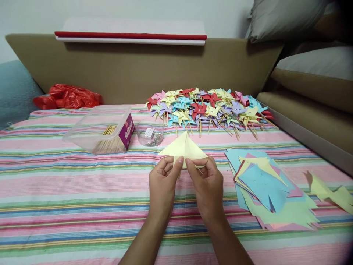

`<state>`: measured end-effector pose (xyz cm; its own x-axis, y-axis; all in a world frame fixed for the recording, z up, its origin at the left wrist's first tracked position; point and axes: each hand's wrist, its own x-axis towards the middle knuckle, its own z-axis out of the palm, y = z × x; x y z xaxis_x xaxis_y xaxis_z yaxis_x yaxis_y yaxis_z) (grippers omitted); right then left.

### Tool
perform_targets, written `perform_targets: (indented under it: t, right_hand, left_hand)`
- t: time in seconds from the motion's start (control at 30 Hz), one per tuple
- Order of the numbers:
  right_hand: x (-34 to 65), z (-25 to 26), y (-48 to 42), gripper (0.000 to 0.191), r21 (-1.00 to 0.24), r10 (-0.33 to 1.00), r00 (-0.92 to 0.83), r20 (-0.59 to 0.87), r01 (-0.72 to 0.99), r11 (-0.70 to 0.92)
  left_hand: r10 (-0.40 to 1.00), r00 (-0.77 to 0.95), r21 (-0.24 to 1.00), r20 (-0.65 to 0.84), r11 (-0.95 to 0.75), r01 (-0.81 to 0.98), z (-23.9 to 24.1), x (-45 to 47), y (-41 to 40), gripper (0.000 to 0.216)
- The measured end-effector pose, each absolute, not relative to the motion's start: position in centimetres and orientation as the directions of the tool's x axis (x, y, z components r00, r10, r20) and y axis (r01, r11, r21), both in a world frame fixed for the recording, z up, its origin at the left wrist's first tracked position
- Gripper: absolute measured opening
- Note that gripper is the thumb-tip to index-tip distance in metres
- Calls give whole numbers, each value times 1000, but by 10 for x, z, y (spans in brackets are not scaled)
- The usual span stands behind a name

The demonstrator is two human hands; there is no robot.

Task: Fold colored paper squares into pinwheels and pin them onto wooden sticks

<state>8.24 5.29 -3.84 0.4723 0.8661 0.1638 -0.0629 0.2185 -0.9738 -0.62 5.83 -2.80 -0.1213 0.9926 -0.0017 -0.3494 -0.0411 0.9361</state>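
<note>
A pale yellow sheet of paper [185, 145] with creases is held up over the cloth, one corner pointing away from me. My left hand [164, 180] pinches its near edge between thumb and fingers. Close beside it, my right hand [206, 180] grips the same edge, the two thumbs almost touching. The fingertips behind the paper are hidden. To the right lies a pile of coloured paper sheets [264, 186], with a light blue cut sheet on top.
Many finished paper pinwheels on sticks [198, 106] are heaped at the back. A clear plastic box [82, 127] of wooden sticks and a round clear container [150, 134] of small metal pieces stand left of them. Yellow paper scraps [331, 193] lie far right; a red plastic bag [68, 96] sits back left.
</note>
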Motion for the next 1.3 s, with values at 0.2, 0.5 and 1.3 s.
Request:
perform_targets:
  t: [0.2, 0.5, 1.3]
  right_hand:
    - [80, -40, 51, 23, -966, 872, 456, 176, -92, 243]
    - [118, -25, 55, 34, -976, 988, 108, 110, -178, 128]
    - [84, -30, 55, 30, -741, 958, 261, -116, -665, 91]
  left_hand:
    - [991, -125, 952, 37, -74, -298, -28, -9, 59, 19]
    - [989, 65, 987, 134, -128, -98, -23, -26, 66, 21]
    - [999, -38, 892, -19, 0, -452, -32, 12, 52, 25]
